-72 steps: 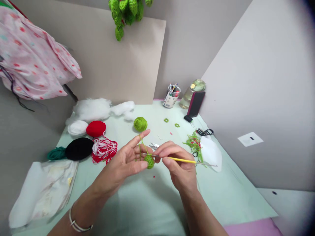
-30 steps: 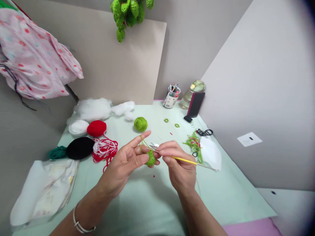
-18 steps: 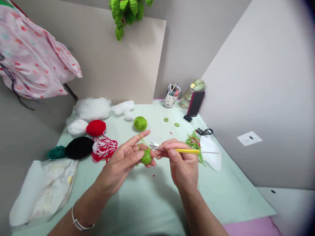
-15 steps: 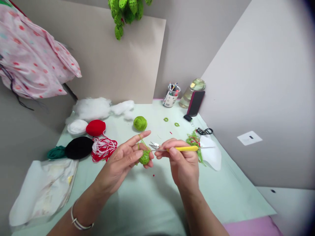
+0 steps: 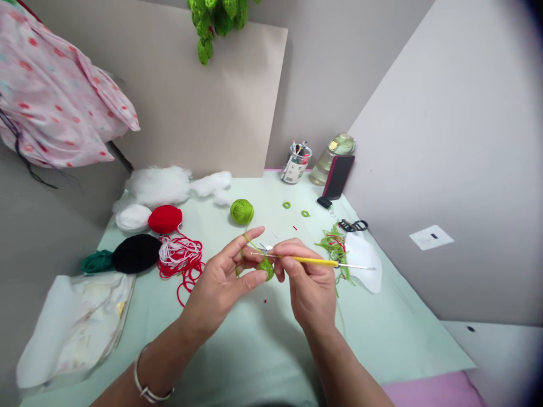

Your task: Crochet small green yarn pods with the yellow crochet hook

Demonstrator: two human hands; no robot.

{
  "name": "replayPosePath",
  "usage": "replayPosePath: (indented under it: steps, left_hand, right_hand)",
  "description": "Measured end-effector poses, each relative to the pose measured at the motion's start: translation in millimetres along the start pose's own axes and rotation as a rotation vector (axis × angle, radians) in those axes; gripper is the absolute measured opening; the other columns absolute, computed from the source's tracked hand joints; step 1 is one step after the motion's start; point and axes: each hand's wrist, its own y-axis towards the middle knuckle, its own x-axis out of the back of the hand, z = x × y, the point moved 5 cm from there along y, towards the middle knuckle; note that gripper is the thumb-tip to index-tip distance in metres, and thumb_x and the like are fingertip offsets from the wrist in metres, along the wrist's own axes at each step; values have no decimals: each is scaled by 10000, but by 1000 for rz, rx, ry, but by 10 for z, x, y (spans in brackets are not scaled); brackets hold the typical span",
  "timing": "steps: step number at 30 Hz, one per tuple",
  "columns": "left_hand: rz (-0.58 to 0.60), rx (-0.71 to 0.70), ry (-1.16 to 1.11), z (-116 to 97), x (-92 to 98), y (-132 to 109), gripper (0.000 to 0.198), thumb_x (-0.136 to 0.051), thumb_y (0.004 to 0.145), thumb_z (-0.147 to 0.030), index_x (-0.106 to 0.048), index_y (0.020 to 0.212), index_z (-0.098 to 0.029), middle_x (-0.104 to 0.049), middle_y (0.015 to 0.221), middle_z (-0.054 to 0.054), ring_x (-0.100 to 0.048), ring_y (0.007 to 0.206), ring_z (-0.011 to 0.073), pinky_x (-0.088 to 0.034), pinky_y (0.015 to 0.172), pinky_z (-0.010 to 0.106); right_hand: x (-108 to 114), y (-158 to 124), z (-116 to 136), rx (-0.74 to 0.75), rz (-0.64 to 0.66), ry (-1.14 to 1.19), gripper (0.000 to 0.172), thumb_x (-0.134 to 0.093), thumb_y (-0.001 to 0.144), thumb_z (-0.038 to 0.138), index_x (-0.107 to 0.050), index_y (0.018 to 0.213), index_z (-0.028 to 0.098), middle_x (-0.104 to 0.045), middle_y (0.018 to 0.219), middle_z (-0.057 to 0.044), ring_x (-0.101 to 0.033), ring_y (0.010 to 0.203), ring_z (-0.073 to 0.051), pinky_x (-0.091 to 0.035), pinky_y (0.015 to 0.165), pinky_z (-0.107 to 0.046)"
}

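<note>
My left hand [image 5: 227,274] pinches a small green crochet piece [image 5: 266,268] between thumb and fingers. Green yarn [image 5: 251,243] runs over its raised index finger from the green yarn ball [image 5: 241,212] behind. In my right hand [image 5: 307,277] is a crochet hook [image 5: 316,261] with a yellow handle, gripped like a pen. Its metal tip points left, just above the green piece, and the yarn meets it there. Part of the piece is covered by my left thumb and fingers. Scissors [image 5: 266,247] lie on the table behind, mostly hidden by my hands.
At left are a red yarn ball [image 5: 165,219], a black one [image 5: 136,254], red and white strands [image 5: 180,260] and white stuffing [image 5: 161,185]. A pen cup [image 5: 296,165], a bottle [image 5: 333,159] and a phone [image 5: 338,177] stand at the back. Yarn scraps [image 5: 333,243] lie at right.
My left hand and the green piece have moved right, closer to my right hand. The hook has shifted slightly left, its tip now above the piece, and its rear end tilts lower.
</note>
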Motion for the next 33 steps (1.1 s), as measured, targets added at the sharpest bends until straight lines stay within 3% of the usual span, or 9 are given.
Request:
replayPosePath:
  steps: [5,11,16,18,23,28,30,33]
  left_hand:
    - [-110,40,43,4,16,-10,617,-934,784,-263,-725,1364,-299,-691,976,-7,-674,1014,192,-544,988,344]
    - [-126,38,12,-26,31,-20,522,-907,824,-303,-757,1323,-306,-713,976,1,-675,966,189,-556,934,335]
    - [-116,81,-121,87,-24,-20,553,-919,814,-304,-749,1340,-300,-713,939,-14,-655,966,173,-506,954,315]
    - [-90,141,-211,138,-55,-14,538,-922,799,-354,-770,1310,-281,-699,925,-8,-644,970,179,-483,960,320]
    - [-47,186,-298,101,-35,13,495,-888,797,-308,-797,1281,-258,-694,930,6,-608,966,166,-437,980,302]
    - [-46,176,-260,21,41,26,398,-856,792,-278,-843,1186,-223,-656,890,2,-572,896,146,-442,897,268]
    - [-36,163,-221,22,40,18,379,-848,803,-291,-848,1177,-229,-649,876,2,-561,881,148,-452,866,265]
    - [-95,78,-110,48,37,-10,432,-862,828,-290,-813,1257,-296,-653,870,-16,-566,854,147,-471,840,269]
  right_hand:
    - [-12,-3,35,101,12,-55,138,-738,986,266,-861,1014,321,-777,945,-43,-663,760,-159,-534,585,-271]
    - [-16,-19,94,96,36,-179,159,-696,1014,256,-843,1052,303,-751,900,-31,-661,695,-147,-566,592,-285]
    - [-128,-230,195,523,81,-728,416,-692,983,105,-779,1298,362,-783,1092,-74,-748,946,-227,-648,814,-395]
    - [-153,-277,200,612,101,-735,464,-681,985,80,-745,1359,347,-779,1137,-83,-760,990,-233,-658,851,-405]
    - [-105,-155,212,381,92,-422,301,-666,1011,109,-813,1185,307,-799,1022,-48,-767,901,-191,-657,765,-335]
    - [11,-11,128,76,-3,-62,126,-714,1005,267,-840,997,269,-773,876,-28,-739,714,-161,-639,660,-305]
    - [24,26,66,-28,8,43,133,-737,988,327,-834,942,250,-755,813,-20,-710,631,-149,-624,601,-295]
    - [-7,3,41,-5,57,-27,151,-699,1010,322,-834,974,264,-741,798,-16,-673,574,-138,-593,541,-287]
